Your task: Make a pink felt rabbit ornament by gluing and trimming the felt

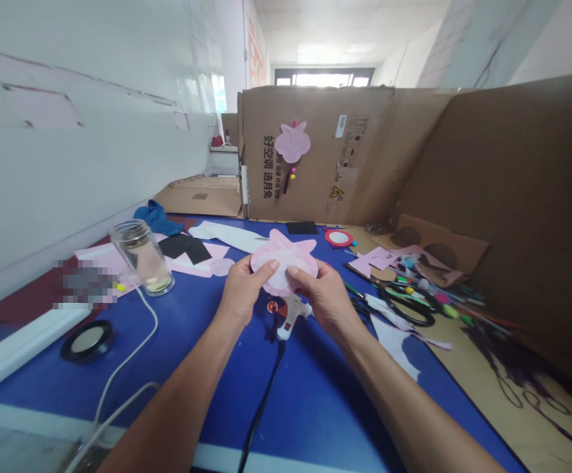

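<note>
Both hands hold a pink felt cutout with pointed tips at its top and a paler round patch on its face. My left hand pinches the left edge, thumb laid on the pale patch. Opposite it, my right hand grips the right edge, its thumb also pressing on the front. The other fingers are hidden behind the cutout. Just below it, a white hot glue gun lies on the blue table with its black cord running toward me. A small orange-red round piece is beside the glue gun.
A glass jar of liquid and a black tape roll stand left, near a white cable. Scissors and felt scraps lie right. A similar pink shape hangs on the cardboard wall ahead.
</note>
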`<state>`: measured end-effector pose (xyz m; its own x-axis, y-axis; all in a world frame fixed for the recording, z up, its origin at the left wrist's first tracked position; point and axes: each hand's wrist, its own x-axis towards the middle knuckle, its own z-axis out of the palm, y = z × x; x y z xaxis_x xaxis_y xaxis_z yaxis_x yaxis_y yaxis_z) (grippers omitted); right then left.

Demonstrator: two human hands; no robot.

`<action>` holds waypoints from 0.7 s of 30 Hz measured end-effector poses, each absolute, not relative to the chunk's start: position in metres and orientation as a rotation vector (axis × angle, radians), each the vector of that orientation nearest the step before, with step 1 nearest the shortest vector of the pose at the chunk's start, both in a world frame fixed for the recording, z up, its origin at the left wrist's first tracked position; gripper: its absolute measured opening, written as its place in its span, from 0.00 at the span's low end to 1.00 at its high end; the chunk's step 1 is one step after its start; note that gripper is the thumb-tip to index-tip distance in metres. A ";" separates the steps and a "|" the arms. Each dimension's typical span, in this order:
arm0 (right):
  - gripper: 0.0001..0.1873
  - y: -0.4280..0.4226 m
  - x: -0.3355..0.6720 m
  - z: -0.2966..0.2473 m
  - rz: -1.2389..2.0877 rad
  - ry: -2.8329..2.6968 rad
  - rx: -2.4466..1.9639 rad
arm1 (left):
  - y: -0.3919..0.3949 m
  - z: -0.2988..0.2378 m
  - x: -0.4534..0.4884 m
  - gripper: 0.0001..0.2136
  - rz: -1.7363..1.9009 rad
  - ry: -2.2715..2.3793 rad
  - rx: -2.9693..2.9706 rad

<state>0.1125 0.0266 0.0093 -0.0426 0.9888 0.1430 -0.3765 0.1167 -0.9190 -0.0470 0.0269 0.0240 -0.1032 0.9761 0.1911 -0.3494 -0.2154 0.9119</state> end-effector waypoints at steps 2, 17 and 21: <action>0.25 0.026 0.113 0.010 1.327 -1.025 -0.799 | 0.027 0.028 -0.051 0.13 1.587 0.825 1.053; 0.21 0.014 0.110 0.021 1.340 -1.131 -0.819 | 0.024 0.078 -0.061 0.16 1.656 0.897 1.075; 0.23 0.012 0.109 0.024 1.343 -1.098 -0.810 | 0.022 0.080 -0.067 0.21 1.640 0.922 1.079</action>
